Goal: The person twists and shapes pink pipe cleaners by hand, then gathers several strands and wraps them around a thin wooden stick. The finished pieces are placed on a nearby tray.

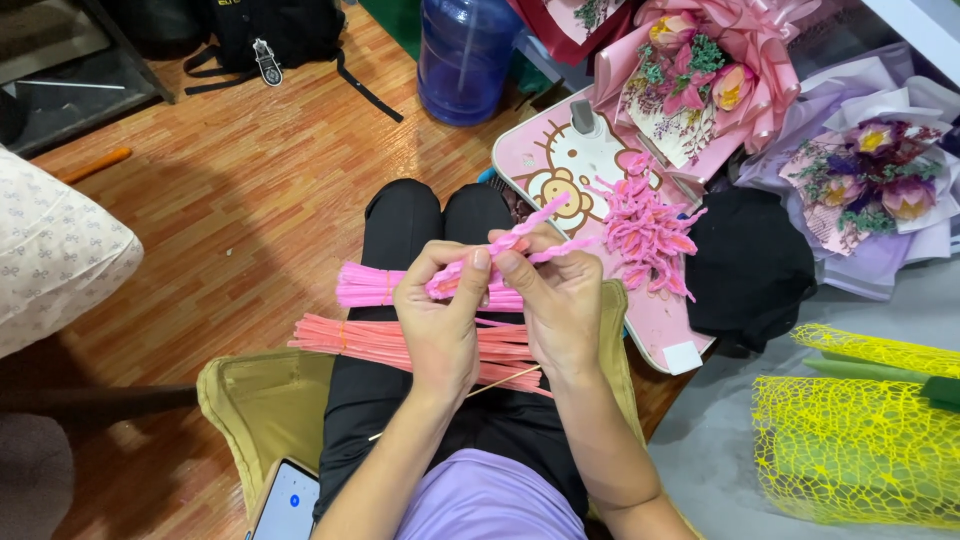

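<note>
Two wrapped bouquets fill the upper right of the frame: a pink bouquet (705,75) and, right of it, a purple bouquet (870,175). One yellow mesh roll (850,440) lies at lower right. One blue water jug (465,55) stands at top centre. One pink cartoon tray (560,165), right of centre, holds a heap of finished pink twisted pieces (645,230), too many to count. Across the lap at centre lie two bundles: bright pink pipe cleaners (370,287) above, salmon pipe cleaners (375,340) below. One phone (287,503) shows at the bottom edge. At centre, the left hand (440,320) and right hand (560,300) both pinch one twisted pink pipe cleaner (530,235), which pokes up rightward.
</note>
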